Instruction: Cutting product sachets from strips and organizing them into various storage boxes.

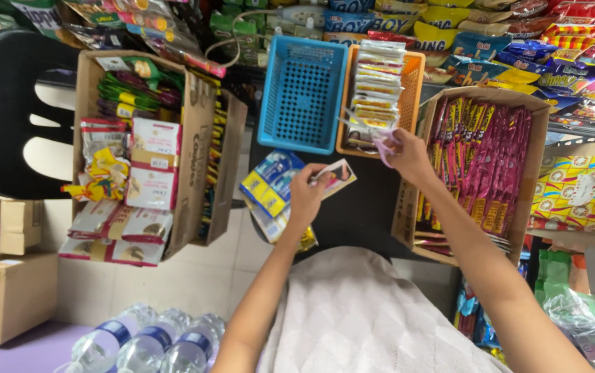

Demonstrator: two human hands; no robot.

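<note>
The left hand (306,197) pinches a small sachet (337,174) bearing a printed picture, its grip closed on the sachet's near-left edge above the dark desk (363,207), just near of the blue basket (303,93). The right hand (408,157) reaches to the near end of the orange basket (411,90), fingers clenched on a pale, pinkish bit of wrapper (384,146) there. The blue basket shows only its bare mesh bottom; the orange one beside it on the right holds a long row of white and yellow sachets (375,86) stacked from near to far. Farther right, an open cardboard box (532,152) is packed with magenta and yellow stick packets (491,159). On the left, a larger carton (197,138) holds green packets, red-and-white cartons and silver pouches. Blue and yellow packs (273,181) lie at the desk's left edge — water bottles (145,342) stand on the floor below.
</note>
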